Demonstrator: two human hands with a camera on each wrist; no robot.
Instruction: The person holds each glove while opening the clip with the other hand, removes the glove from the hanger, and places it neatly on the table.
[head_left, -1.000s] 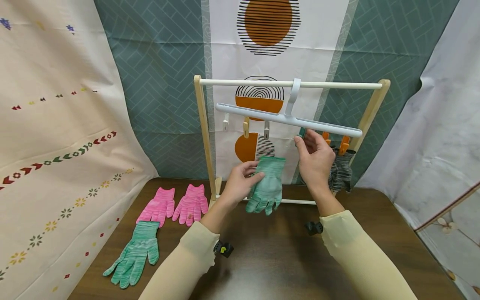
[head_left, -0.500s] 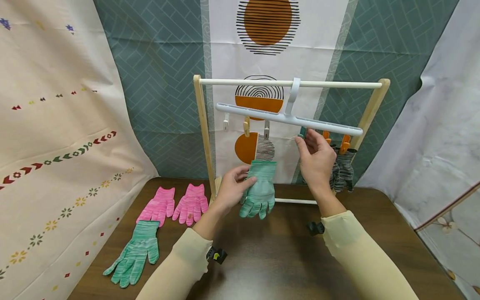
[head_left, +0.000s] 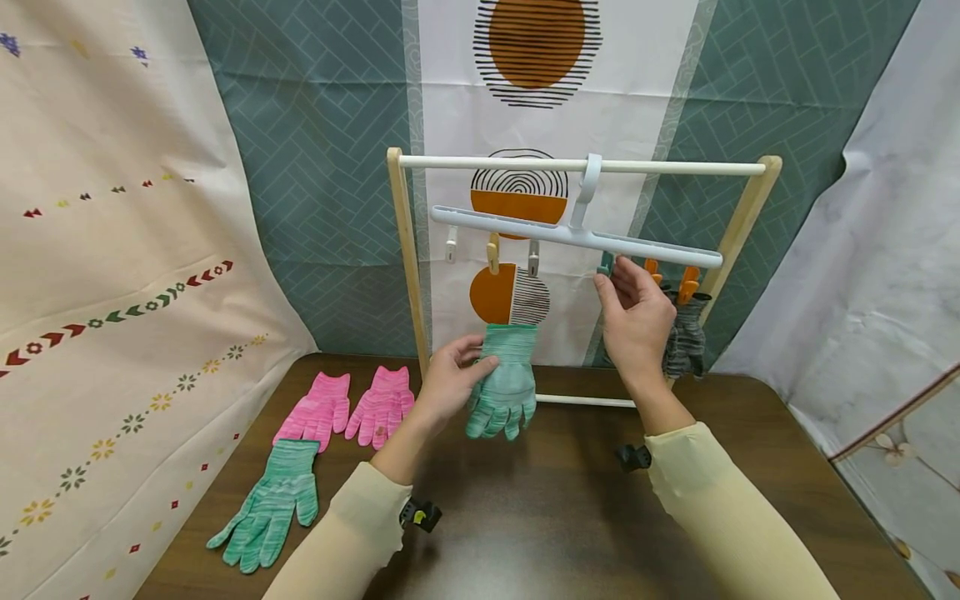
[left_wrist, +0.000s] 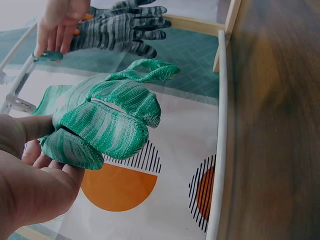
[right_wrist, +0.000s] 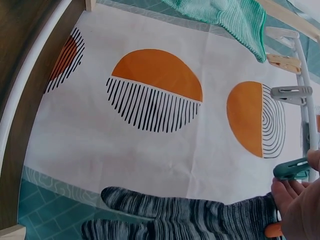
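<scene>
1. Left hand (head_left: 453, 375): below the hanger's left half; grasping, thumb in front and fingers behind, at one side of a green glove.
2. Green glove (head_left: 510, 375): striped knit, cuff up, fingers down; below the hanger's left half, well apart from it, clear of every clip.
3. Right hand (head_left: 637, 321): just under the hanger's right half; thumb and fingertips pinching a teal clip.
4. Teal clip (head_left: 606, 264): on the underside of the hanger, right of its hook.
5. Hanger (head_left: 517, 225): pale, tilted, left end higher; hooked over the top bar of a wooden rack (head_left: 405, 242).
6. White clip (head_left: 452, 250), yellow clip (head_left: 492, 257), grey clip (head_left: 533, 262): in that order, left to right, under the hanger's left half.
7. Orange clips (head_left: 687, 286), two: under the hanger's right end, with dark striped knitwear (head_left: 686, 337) hanging below.
8. Pink gloves (head_left: 318, 408), two: on the table (head_left: 525, 533), lower left of the hanger.
9. Second green glove (head_left: 272, 504): flat on the table, farther from the hanger than the pink pair.
</scene>
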